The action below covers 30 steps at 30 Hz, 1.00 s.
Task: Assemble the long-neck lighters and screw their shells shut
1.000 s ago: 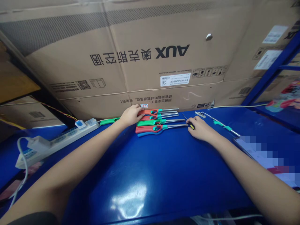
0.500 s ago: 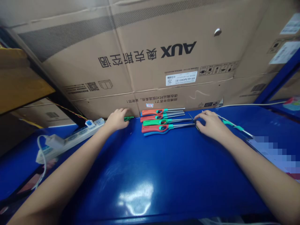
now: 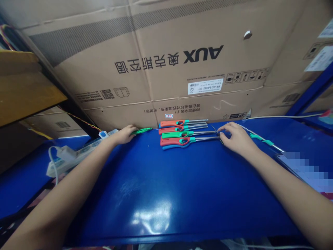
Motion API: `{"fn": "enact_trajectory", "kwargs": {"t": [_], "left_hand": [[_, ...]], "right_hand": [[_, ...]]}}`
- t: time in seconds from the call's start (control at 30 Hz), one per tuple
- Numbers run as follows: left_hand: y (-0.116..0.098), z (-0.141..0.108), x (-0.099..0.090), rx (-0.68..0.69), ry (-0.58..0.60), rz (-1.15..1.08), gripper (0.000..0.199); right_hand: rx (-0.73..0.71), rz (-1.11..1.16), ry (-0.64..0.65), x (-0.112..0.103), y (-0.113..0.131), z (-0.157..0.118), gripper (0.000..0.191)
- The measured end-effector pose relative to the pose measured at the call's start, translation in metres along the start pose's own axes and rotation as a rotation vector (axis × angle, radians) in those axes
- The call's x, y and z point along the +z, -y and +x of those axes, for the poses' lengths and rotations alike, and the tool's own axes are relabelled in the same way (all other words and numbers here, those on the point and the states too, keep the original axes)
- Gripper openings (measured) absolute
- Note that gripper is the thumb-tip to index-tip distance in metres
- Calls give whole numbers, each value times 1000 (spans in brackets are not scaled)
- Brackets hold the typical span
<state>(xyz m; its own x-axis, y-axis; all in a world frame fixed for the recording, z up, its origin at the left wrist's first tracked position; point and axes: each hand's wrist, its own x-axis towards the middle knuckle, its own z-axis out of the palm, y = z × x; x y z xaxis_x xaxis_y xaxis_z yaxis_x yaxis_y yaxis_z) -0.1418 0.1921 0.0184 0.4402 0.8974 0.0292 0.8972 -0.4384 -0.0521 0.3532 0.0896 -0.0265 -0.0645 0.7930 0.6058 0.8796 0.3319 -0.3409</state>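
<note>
Near the back of the blue table (image 3: pixel 156 187), my left hand (image 3: pixel 124 135) is closed on the end of a slim green stick lighter (image 3: pixel 143 130), its thin metal tip pointing right. Several stick lighters lie side by side in the middle: an orange one (image 3: pixel 170 123), a red one (image 3: pixel 168 130), a green one (image 3: pixel 173 134) and a larger red one (image 3: pixel 171 141), with blue parts showing beneath. Their metal tubes point right. At the tube ends, my right hand (image 3: pixel 234 137) pinches a thin dark tool (image 3: pixel 214 129); its kind is unclear, as the fingers cover part of it.
An upside-down AUX carton (image 3: pixel 156 80) forms the back wall. A white power strip (image 3: pixel 83 152) with plugs lies left, beside my left forearm. To the right are another stick lighter with teal parts (image 3: pixel 261 139) and a partly pixelated flat panel (image 3: pixel 299 166).
My left hand has shifted a little left relative to the lighters, and more of the green lighter shows. My right hand stays at the tube ends. The view has turned slightly left.
</note>
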Motion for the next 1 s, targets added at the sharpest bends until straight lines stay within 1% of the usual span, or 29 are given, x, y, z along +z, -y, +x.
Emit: {"fn": "enact_trajectory", "kwargs": {"t": [0.07,0.13,0.17,0.2,0.27,0.3,0.33,0.4,0.47,0.5,0.53,0.6,0.67,0.73,0.8,0.9,1.0], "left_hand": [[-5,-5,-4,32,-76,-42,23],[-18,-15,-10,57,-168,-83,30],[-29,-22,-12,70,-215,-105,33],[-43,-30,-15,82,-257,-128,36],[-77,-49,-17,146,-302,-184,37],[-97,-58,-17,220,-331,-262,35],[-116,-67,-15,287,-313,-325,33],[-152,-83,-9,390,-253,-414,33],[-178,-93,2,458,-186,-459,31],[-187,-95,9,473,-168,-481,31],[-193,-97,16,487,-160,-505,33],[-197,-96,29,500,-181,-549,33],[-196,-94,38,480,-216,-600,33],[-193,-93,40,442,-234,-635,33],[-190,-92,39,417,-235,-645,34],[-185,-92,37,402,-233,-661,36],[-184,-90,39,380,-241,-706,34]], "right_hand": [[-6,15,-25,-3,6,0,16],[-32,42,-65,-7,18,-1,18],[-58,63,-87,-10,26,-2,19],[-115,105,-119,-12,36,-3,19],[-260,193,-131,-17,57,-7,22],[-335,223,-106,-19,67,-10,26],[-416,245,-69,-20,77,-14,29],[-576,286,58,-19,94,-22,35],[-663,303,223,-15,105,-31,36],[-677,294,305,-11,108,-34,35],[-689,278,375,-7,110,-37,30],[-696,248,487,0,111,-41,17],[-652,265,587,4,109,-41,17],[-562,312,669,3,106,-38,16],[-474,339,719,-1,102,-32,15],[-389,324,775,-10,95,-24,17],[-325,303,793,-16,88,-20,16]]}}
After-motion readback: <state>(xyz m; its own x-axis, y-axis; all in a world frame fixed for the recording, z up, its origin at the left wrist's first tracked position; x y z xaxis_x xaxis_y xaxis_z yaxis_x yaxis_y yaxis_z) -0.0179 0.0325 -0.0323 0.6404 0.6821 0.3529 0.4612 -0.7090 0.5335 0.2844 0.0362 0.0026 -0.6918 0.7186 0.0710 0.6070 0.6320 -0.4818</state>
